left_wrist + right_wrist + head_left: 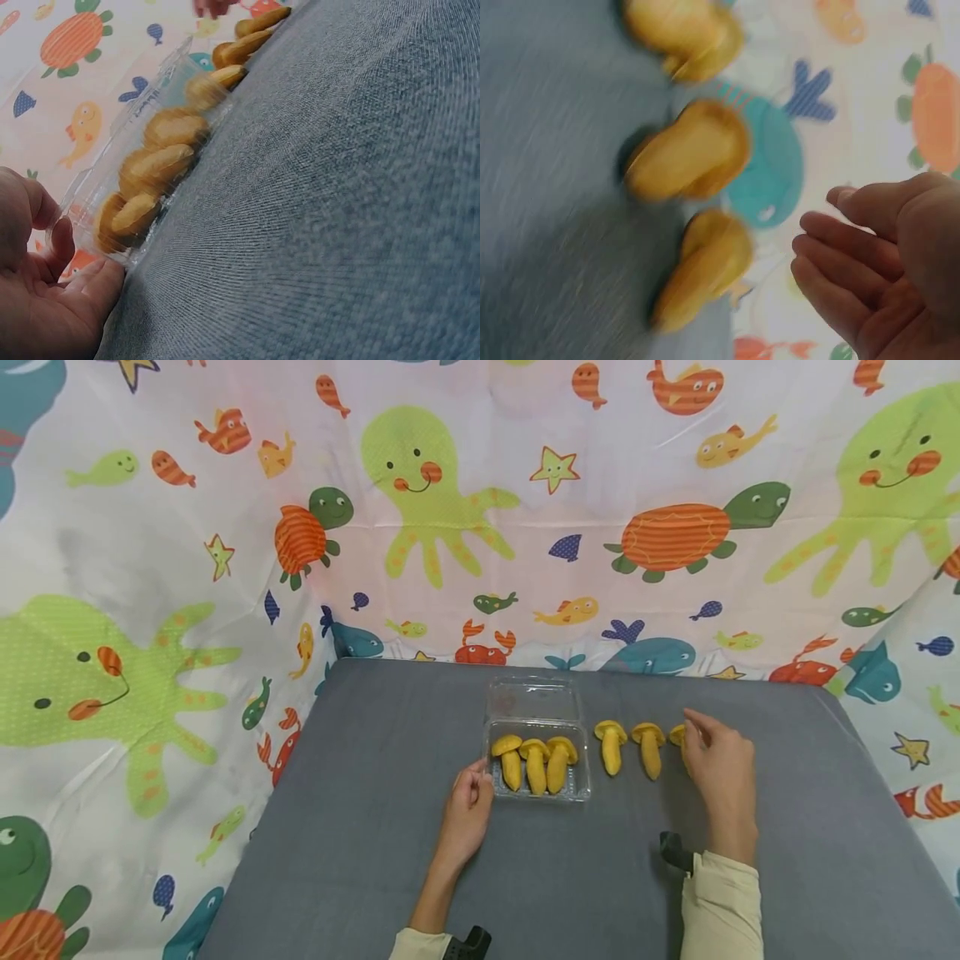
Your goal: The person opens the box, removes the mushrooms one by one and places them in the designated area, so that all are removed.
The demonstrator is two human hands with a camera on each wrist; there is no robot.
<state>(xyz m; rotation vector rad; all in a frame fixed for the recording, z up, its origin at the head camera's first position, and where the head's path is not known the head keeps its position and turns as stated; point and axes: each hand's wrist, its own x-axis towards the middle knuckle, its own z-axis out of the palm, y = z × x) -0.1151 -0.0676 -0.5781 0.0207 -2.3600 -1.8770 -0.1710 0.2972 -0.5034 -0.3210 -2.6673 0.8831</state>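
A clear plastic clamshell box (537,797) stands on the table with its lid tipped back, holding three yellow mushrooms (536,766) side by side. At the box's left side, my left hand (468,810) pinches the edge; thumb and fingers show around its corner in the left wrist view. Right of the box lie a mushroom (612,748), a second mushroom (650,751) and a third mushroom (677,736), in a row. Over that third one is my right hand (722,772), which partly hides it in the head view. In the right wrist view its fingers are loosely extended and nothing is between them.
A grey cloth (360,827) covers the table. Behind it and along both sides hangs a white curtain (465,610) printed with sea animals. The raised lid (534,700) stands at the back of the box. Both wrists wear a dark band with a camera.
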